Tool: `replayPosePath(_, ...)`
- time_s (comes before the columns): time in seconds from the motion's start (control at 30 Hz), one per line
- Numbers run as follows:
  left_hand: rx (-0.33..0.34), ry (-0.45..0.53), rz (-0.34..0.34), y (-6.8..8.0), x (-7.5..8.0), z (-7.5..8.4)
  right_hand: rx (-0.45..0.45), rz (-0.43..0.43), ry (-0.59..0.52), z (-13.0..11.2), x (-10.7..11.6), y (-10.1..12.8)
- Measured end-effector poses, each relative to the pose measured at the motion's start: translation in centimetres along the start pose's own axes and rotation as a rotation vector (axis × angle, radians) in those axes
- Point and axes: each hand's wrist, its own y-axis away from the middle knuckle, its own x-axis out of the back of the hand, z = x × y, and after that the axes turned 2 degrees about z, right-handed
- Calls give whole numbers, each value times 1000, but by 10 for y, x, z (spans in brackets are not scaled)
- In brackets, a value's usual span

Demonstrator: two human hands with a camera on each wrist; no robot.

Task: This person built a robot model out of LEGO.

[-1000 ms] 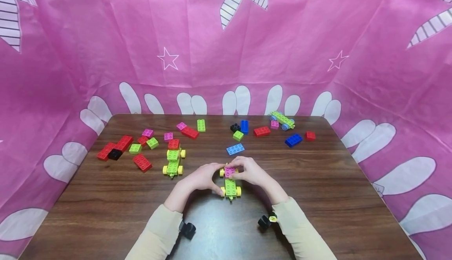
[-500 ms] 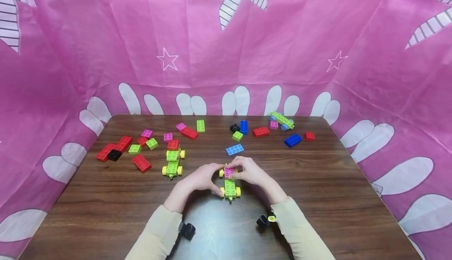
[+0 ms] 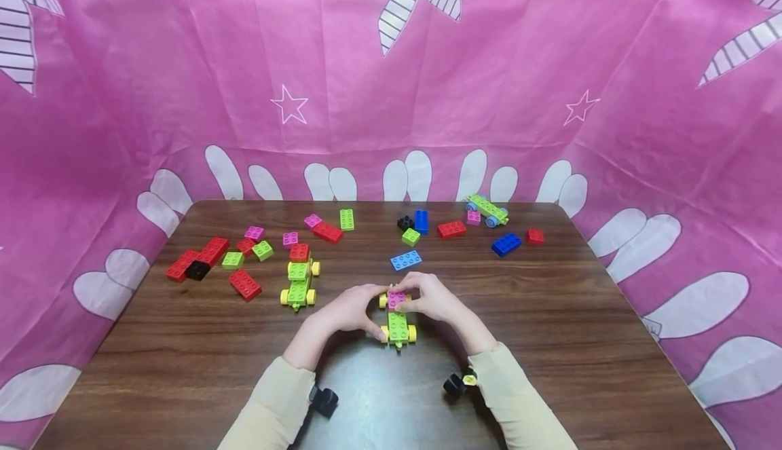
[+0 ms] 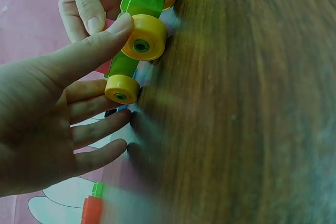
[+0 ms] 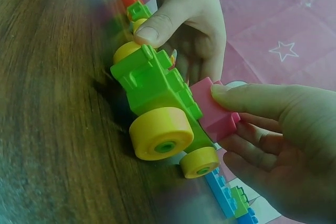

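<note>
A green toy car (image 3: 398, 324) with yellow wheels stands on the brown table (image 3: 550, 341), close in front of me. On its far end sits a pink brick (image 3: 397, 298). My right hand (image 3: 434, 301) pinches that pink brick (image 5: 215, 111), thumb on top and fingers below. My left hand (image 3: 351, 311) is against the car's left side. Its thumb (image 4: 100, 35) touches the near yellow wheel (image 4: 144, 38), and the other fingers lie loosely extended by the far wheel (image 4: 121, 90). The right wrist view shows the green car (image 5: 152, 82) from behind.
A second green wheeled car with a red brick (image 3: 299, 280) stands to the left. Loose red, green and pink bricks (image 3: 246, 284) lie at the left. A light blue plate (image 3: 406, 260), a blue brick (image 3: 507, 244) and another wheeled chassis (image 3: 489, 210) lie farther back. Pink cloth (image 3: 122, 131) surrounds the table.
</note>
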Motion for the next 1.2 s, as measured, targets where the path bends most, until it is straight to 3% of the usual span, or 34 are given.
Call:
replayPosePath(0.37, -15, 2, -1, 0, 0, -1, 13, -12, 34, -1, 2, -1)
replayPosePath(0.8, -14, -16, -7, -1, -1, -2, 20, -14, -1, 4, 2, -1)
replayPosePath(1.2, -35, -51, -44, 0, 4, 6, 73, -11, 8, 8, 1, -1)
